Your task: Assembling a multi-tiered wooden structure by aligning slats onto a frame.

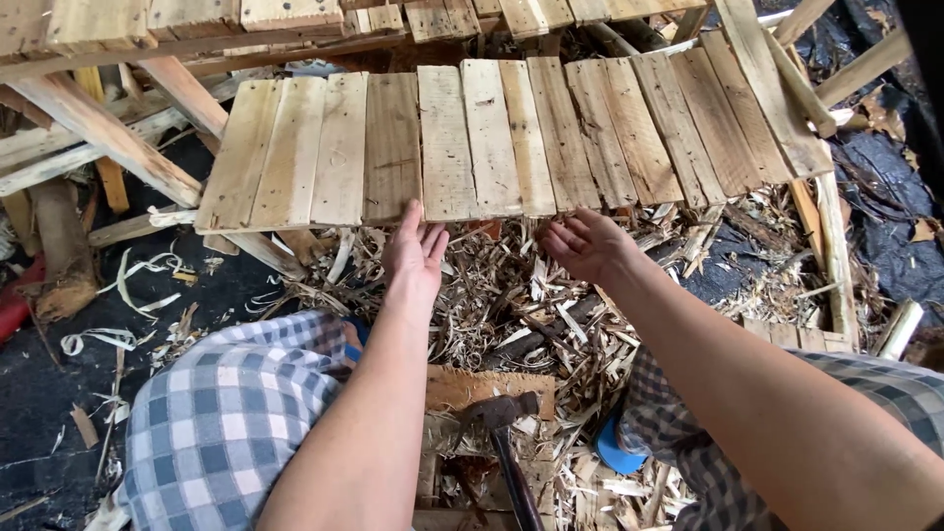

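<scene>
Both hands (414,258) (587,243) (open) at plank panel (492,138) edge.

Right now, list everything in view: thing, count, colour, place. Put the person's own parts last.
Panel of pale wooden slats: one, about thirteen slats, weathered tan, centre, just beyond the hands.
Loose timber beams: several, pale brown, left and top.
Wood shavings and splinters: a heap, straw-coloured, ground below the panel.
Dark-headed hammer: one, black and grey, bottom centre between the knees.
Checked trouser legs: two, blue-white left, darker right.
Left hand: open, fingertips at the panel's near edge.
Right hand: open, palm up, under the edge.
</scene>
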